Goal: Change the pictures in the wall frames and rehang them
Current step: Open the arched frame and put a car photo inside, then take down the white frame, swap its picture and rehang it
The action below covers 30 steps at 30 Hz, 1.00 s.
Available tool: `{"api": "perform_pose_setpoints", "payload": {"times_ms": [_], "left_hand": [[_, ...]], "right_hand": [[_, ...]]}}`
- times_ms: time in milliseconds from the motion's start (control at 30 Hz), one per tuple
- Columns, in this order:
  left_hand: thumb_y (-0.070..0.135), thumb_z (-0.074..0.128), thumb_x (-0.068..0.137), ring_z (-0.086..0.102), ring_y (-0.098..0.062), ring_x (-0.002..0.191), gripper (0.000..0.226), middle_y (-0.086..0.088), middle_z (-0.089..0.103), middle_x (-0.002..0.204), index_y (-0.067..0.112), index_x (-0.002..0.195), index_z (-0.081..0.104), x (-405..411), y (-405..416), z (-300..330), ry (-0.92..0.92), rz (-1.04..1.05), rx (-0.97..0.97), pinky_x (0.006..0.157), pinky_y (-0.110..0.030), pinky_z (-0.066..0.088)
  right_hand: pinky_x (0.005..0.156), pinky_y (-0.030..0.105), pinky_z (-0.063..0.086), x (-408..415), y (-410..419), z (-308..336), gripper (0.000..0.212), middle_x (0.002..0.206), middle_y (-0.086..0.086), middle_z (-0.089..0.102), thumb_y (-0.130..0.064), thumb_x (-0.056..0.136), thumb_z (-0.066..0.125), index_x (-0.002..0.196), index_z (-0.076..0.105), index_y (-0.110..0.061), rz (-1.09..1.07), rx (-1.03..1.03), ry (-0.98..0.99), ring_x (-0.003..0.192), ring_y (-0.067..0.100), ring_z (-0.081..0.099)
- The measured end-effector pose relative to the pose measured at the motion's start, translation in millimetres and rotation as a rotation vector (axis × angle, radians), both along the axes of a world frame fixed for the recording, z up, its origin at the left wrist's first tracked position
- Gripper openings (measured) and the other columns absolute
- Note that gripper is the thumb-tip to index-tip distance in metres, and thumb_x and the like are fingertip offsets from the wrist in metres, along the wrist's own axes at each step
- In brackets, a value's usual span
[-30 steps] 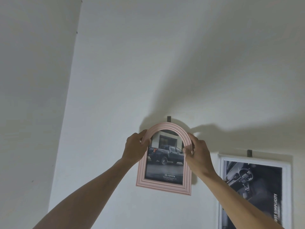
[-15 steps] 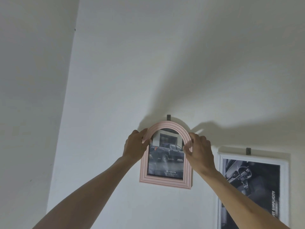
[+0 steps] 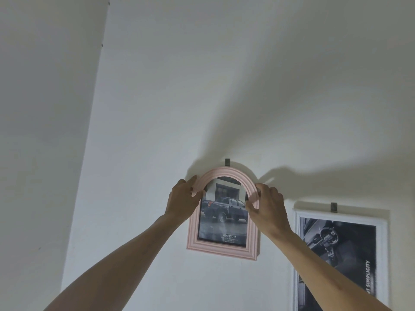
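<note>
White wall (image 3: pixel 224 86), both hands' fingers (image 3: pixel 261 189) curled round pink arched frame (image 3: pixel 222 249), below hook (image 3: pixel 227 162)

Upper frame and left: bare wall (image 3: pixel 157 97), open for passage. Lower centre: pink arched frame (image 3: pixel 222 249) under dark hook (image 3: pixel 227 162). Lower right: white frame (image 3: pixel 381 232) just beside, narrow gap between.

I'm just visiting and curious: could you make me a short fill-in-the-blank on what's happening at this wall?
Both hands, left hand and right hand, grip the arched frame, whose colour is ____.
Its picture shows a dark ____.
The white frame hangs to its ____.
Above each frame sits a dark ____.

Missing words: pink; truck; right; hook
</note>
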<state>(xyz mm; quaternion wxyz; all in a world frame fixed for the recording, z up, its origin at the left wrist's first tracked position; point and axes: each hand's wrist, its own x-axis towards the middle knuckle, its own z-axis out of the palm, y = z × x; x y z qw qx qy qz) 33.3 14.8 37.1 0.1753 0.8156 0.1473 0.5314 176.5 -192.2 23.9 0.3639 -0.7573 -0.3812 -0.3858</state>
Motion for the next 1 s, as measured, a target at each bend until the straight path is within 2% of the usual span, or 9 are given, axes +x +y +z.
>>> {"api": "perform_pose_setpoints", "payload": {"times_ms": [167,267,367,467,633,733,833,933,1000], "left_hand": [[0.041,0.064,0.089,0.06,-0.023,0.096,0.06,-0.003,0.057,0.105,0.024,0.143,0.046,-2,-7,-2,0.007,0.007,-0.038,0.089,-0.034,0.049],[0.042,0.063,0.089,0.061,-0.026,0.101,0.061,-0.004,0.056,0.116,0.024,0.145,0.043,-5,-11,-4,-0.002,0.03,-0.057,0.091,-0.04,0.05],[0.042,0.061,0.091,0.055,-0.025,0.113,0.061,-0.004,0.05,0.127,0.022,0.145,0.041,-8,-16,-9,-0.035,0.105,-0.024,0.089,-0.04,0.05],[0.037,0.064,0.09,0.047,-0.022,0.12,0.059,-0.005,0.046,0.132,0.018,0.142,0.045,-8,-27,-16,-0.156,0.116,0.023,0.085,-0.037,0.049],[0.033,0.065,0.088,0.047,-0.021,0.117,0.047,-0.003,0.05,0.128,0.019,0.132,0.052,4,-59,-30,-0.285,0.038,0.134,0.094,-0.039,0.049],[0.029,0.065,0.088,0.049,-0.021,0.115,0.043,-0.005,0.054,0.127,0.015,0.128,0.054,19,-91,-39,-0.298,-0.083,0.196,0.098,-0.039,0.047],[0.025,0.065,0.087,0.054,-0.02,0.106,0.039,-0.003,0.056,0.12,0.016,0.123,0.054,36,-127,-50,-0.297,-0.202,0.246,0.088,-0.04,0.051],[0.026,0.065,0.089,0.054,-0.017,0.106,0.039,-0.001,0.055,0.122,0.016,0.126,0.055,55,-160,-66,-0.231,-0.262,0.221,0.086,-0.032,0.051],[0.026,0.067,0.089,0.054,-0.012,0.099,0.04,0.002,0.056,0.12,0.016,0.127,0.055,68,-178,-79,-0.175,-0.291,0.193,0.082,-0.028,0.052]], "right_hand": [[0.083,0.03,0.038,-5,-5,3,0.049,0.105,0.003,0.058,-0.035,0.085,0.07,0.125,0.05,-0.015,0.016,-0.02,0.003,0.104,0.025,0.049],[0.077,0.028,0.04,-9,-12,3,0.047,0.106,0.003,0.056,-0.036,0.084,0.071,0.122,0.051,-0.016,0.007,-0.039,0.007,0.104,0.024,0.05],[0.074,0.032,0.045,-14,-22,3,0.042,0.107,0.005,0.055,-0.035,0.086,0.07,0.119,0.053,-0.015,-0.006,-0.033,-0.05,0.104,0.026,0.052],[0.081,0.038,0.051,-16,-38,6,0.05,0.112,0.007,0.056,-0.042,0.087,0.067,0.127,0.052,-0.016,-0.039,0.004,-0.089,0.109,0.027,0.053],[0.094,0.042,0.049,-8,-72,6,0.056,0.126,0.006,0.056,-0.046,0.085,0.069,0.13,0.053,-0.017,-0.068,0.066,-0.088,0.118,0.027,0.052],[0.095,0.043,0.047,-2,-99,3,0.055,0.128,0.007,0.054,-0.043,0.084,0.071,0.129,0.055,-0.016,-0.098,0.142,-0.069,0.118,0.027,0.05],[0.096,0.045,0.047,11,-133,-3,0.053,0.13,0.009,0.053,-0.041,0.084,0.072,0.128,0.056,-0.014,-0.137,0.161,-0.08,0.12,0.029,0.049],[0.098,0.045,0.047,27,-169,-13,0.053,0.13,0.01,0.052,-0.039,0.084,0.071,0.128,0.055,-0.015,-0.191,0.172,-0.076,0.121,0.03,0.048],[0.1,0.044,0.044,39,-192,-21,0.055,0.132,0.01,0.05,-0.039,0.083,0.072,0.129,0.053,-0.016,-0.223,0.184,-0.045,0.123,0.03,0.046]]}}
